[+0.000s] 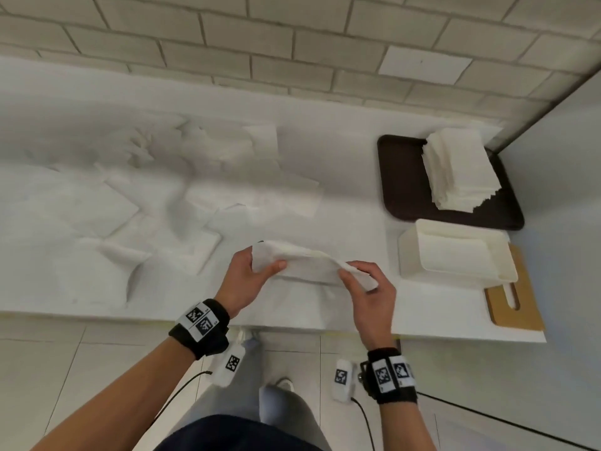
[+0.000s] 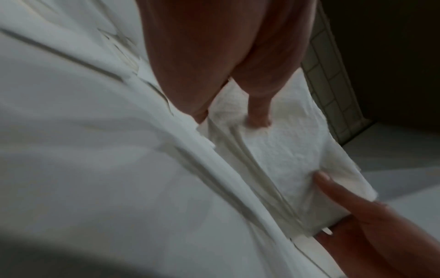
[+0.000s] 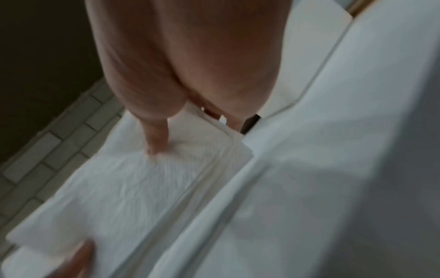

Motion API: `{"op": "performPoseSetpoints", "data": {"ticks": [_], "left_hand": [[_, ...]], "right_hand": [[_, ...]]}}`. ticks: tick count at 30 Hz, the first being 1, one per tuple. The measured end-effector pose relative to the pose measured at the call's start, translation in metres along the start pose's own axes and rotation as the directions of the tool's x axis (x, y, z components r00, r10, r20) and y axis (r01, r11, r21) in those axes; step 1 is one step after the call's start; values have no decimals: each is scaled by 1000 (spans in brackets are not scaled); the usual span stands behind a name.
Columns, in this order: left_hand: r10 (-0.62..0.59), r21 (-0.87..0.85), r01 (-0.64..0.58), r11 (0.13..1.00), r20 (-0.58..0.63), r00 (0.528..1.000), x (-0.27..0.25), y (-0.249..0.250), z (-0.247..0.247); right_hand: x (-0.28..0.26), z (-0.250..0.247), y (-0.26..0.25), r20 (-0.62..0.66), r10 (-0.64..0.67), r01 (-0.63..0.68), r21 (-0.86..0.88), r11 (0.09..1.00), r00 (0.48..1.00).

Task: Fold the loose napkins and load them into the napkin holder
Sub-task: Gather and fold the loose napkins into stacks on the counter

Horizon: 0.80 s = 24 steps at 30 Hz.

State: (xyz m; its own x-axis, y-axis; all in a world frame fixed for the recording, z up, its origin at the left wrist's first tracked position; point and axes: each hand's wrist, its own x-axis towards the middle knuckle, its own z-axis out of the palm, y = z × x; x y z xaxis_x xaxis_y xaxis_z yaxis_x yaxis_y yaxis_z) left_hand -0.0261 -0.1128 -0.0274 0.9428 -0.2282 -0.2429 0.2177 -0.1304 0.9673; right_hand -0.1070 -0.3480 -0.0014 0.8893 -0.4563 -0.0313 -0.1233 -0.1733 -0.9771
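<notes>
the person holds one white napkin just above the near edge of the white counter, to the left of the napkin holder. the left hand pinches the napkin's left end, its thumb on top and the other fingers curled behind the paper; the right hand pinches the right end the same way, thumb pressed on the upper face and the other fingers curled round the paper's end. the napkin sags a little between the two hands and looks partly folded, with doubled layers along its long edge in both wrist views, though these are blurred. the napkin holder is an off-white box standing open at the top, near the counter's right end, and it rests on a light wooden board whose slotted handle sticks out toward the person. just beyond the napkin holder, by the tiled wall, a dark brown tray carries a tall stack of folded napkins. well to the left of the napkin holder, loose napkins lie scattered and overlapping across the counter. both wrists wear black bands with printed markers.
</notes>
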Motion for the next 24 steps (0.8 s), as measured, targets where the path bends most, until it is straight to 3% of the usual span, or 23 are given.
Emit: {"op": "performPoseSetpoints", "data": {"ticks": [3, 5, 9, 11, 14, 19, 24], "left_hand": [[120, -7, -121, 993, -109, 987, -28, -9, 17], [172, 5, -173, 985, -132, 976, -38, -17, 23], [90, 114, -77, 991, -121, 989, -44, -41, 38], [106, 116, -94, 989, -106, 989, -46, -45, 48], [142, 18, -141, 990, -165, 976, -50, -38, 45], [67, 114, -56, 992, -101, 993, -43, -50, 35], [150, -15, -153, 988, -136, 979, -46, -41, 36]], "right_hand": [[-28, 0, 8, -99, -46, 56, 106, 993, 994], [-34, -6, 19, -97, -29, 43, 151, 988, 995], [-43, 0, 57, -26, 92, -93, -19, 996, 995], [-46, 3, 60, -28, 42, -43, -57, 997, 999], [-44, -6, 57, -35, -19, 20, 32, 999, 999], [-41, -17, 78, 39, 53, -50, -64, 997, 998], [-39, -25, 62, 69, -97, 92, 64, 994, 993]]}}
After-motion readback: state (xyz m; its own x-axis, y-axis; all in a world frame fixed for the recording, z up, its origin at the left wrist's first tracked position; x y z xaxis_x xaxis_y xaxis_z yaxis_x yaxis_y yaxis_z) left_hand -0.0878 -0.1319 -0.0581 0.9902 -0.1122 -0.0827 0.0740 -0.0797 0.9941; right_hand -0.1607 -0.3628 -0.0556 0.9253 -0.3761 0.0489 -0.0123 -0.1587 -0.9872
